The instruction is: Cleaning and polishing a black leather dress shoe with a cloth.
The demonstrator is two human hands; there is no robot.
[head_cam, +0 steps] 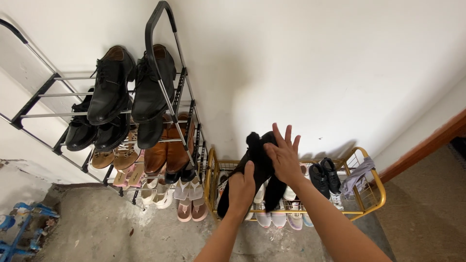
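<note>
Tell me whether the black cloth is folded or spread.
Bunched, not spread: the black cloth hangs in folds between the left hand and right hand.

Both hands, left hand (241, 188) gripping and right hand (284, 157) flat, hold a black sock (259, 165) above a gold wire shoe rack (374, 182) beside a tall metal shoe rack (182, 92).

Home entryway or shoe corner: tall metal shoe rack (121, 116) full of footwear, low yellow wire rack (374, 187) right of it, plain wall, concrete floor.
</note>
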